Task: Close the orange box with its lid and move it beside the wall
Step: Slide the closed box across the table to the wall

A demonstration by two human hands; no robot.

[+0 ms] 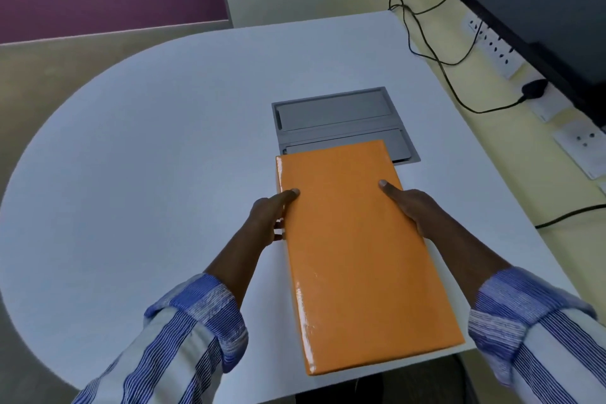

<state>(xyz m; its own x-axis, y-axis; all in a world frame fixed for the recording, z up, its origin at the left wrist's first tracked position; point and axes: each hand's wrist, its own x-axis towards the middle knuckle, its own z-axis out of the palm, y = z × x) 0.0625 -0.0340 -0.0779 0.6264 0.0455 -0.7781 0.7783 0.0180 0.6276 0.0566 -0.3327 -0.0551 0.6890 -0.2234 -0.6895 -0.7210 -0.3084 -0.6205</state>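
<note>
A long, glossy orange box (357,256) with its lid on lies lengthwise on the white table (147,157), its near end at the table's front edge. My left hand (273,218) grips the box's left side, thumb on top and fingers down the side. My right hand (411,208) holds the right side, thumb resting on the lid. The box's far end overlaps a grey panel. The pale yellow wall (511,157) runs along the table's right side.
A grey recessed cable panel (331,115) is set into the table just beyond the box. On the wall are white power sockets (495,46), a black plug (534,88) with trailing cables, and a dark screen (541,10) above.
</note>
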